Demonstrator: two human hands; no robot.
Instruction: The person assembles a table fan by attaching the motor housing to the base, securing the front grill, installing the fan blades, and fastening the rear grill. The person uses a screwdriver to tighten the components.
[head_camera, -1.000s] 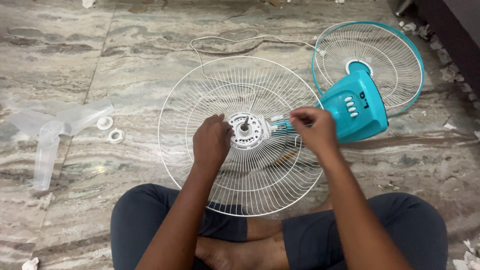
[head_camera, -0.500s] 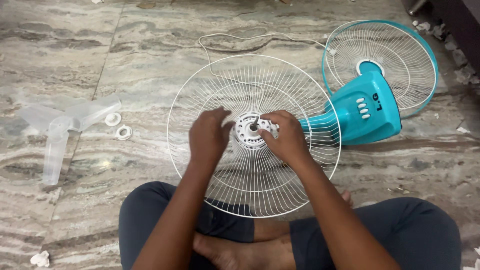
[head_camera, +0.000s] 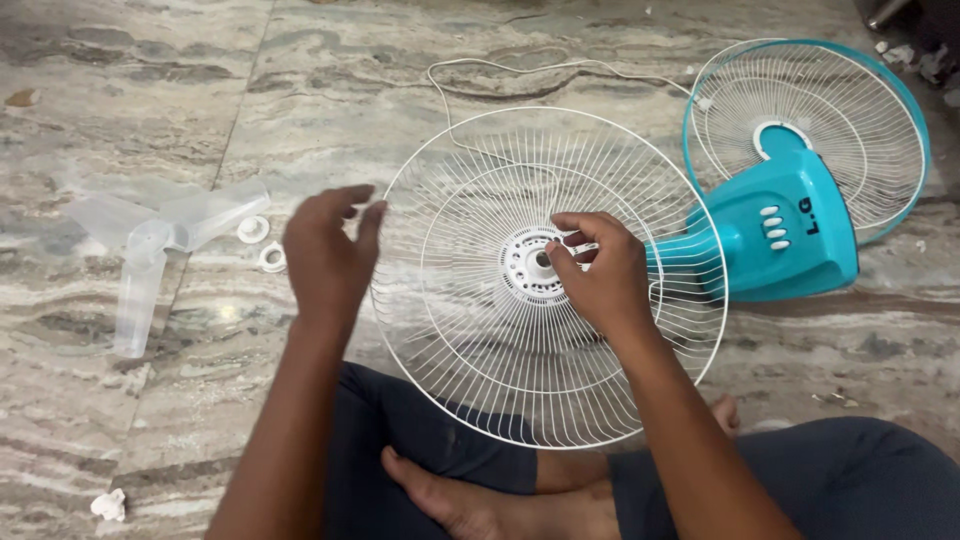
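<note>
Crossed legs in dark trousers (head_camera: 860, 470), bare foot (head_camera: 480, 500): bottom of frame.

Left hand (head_camera: 328, 258): left of centre, raised, fingers loosely spread, holding nothing; just beside the left rim of the guard.

Right hand (head_camera: 598, 275): centre, fingers curled over the wires beside the hub; whether they pinch anything cannot be told.

White wire fan guard (head_camera: 470, 330): centre of frame, round, tilted over the lap, white hub plate (head_camera: 530, 262) at its middle.

Teal fan body (head_camera: 785, 232): right of centre, lying on the floor, touching the guard's right side.

Second guard, teal-rimmed (head_camera: 850, 100): upper right.

Clear blade (head_camera: 150, 245), two white rings (head_camera: 262, 243): left.

White cord (head_camera: 500, 68): top centre.

Marble floor (head_camera: 150, 100).
</note>
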